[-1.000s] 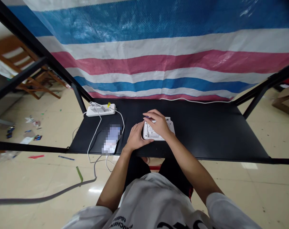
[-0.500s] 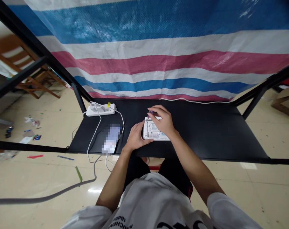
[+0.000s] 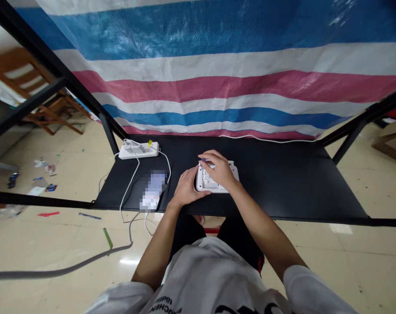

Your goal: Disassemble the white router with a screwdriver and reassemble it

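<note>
A white, flat rectangular case (image 3: pixel 214 188) with a dotted, perforated face lies on the black tabletop. My left hand (image 3: pixel 186 185) is closed around its left end, fingers along the side and thumb at the near edge. My right hand (image 3: pixel 220 169) is over the case, its fingers pinching a small screwdriver with a purple handle (image 3: pixel 203 160) above the far left corner. The tool's tip is too small to make out. Part of the case's middle and right side is hidden by my right hand.
On the left of the black tabletop (image 3: pixel 282 179) are a white power strip (image 3: pixel 139 150) with cables and a blurred-out phone (image 3: pixel 154 189). A striped tarp (image 3: pixel 217 87) hangs behind. Black frame bars stand at both sides. A wooden chair (image 3: pixel 37 91) and litter are on the floor.
My right hand has shifted slightly left and tilted, bringing the purple handle lower and left; more of the case's right end shows. My left hand and the case stay put.
</note>
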`<state>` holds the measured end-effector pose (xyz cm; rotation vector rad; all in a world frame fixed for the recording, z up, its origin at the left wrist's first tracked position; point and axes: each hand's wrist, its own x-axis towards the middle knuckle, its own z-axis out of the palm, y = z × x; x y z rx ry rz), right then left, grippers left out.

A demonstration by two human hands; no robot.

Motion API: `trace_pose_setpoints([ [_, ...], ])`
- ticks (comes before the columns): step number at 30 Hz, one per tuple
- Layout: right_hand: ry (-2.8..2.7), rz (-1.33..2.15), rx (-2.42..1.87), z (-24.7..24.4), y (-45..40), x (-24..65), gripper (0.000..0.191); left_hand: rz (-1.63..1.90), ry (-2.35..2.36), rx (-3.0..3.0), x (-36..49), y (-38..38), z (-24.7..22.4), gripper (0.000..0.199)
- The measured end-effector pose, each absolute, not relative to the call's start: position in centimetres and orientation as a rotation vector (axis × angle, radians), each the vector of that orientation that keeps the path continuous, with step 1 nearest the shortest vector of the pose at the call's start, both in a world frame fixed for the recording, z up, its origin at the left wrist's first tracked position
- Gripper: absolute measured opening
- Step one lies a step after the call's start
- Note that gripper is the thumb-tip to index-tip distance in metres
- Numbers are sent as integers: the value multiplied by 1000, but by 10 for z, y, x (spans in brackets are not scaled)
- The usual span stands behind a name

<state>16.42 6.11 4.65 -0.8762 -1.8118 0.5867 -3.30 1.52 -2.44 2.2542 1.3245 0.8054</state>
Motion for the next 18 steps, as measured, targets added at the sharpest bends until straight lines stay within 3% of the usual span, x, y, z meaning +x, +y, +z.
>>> trace_pose_setpoints([
  [5, -1750, 542, -846, 63, 61, 167, 21, 824, 1336, 2235, -33, 14, -24, 124],
  [10, -1706, 509, -836, 76, 61, 170, 21, 889, 1308, 2180, -35, 14, -22, 108],
  [18, -1849, 601, -884, 54, 58, 168, 24, 877, 1304, 2189, -35, 15, -22, 104],
])
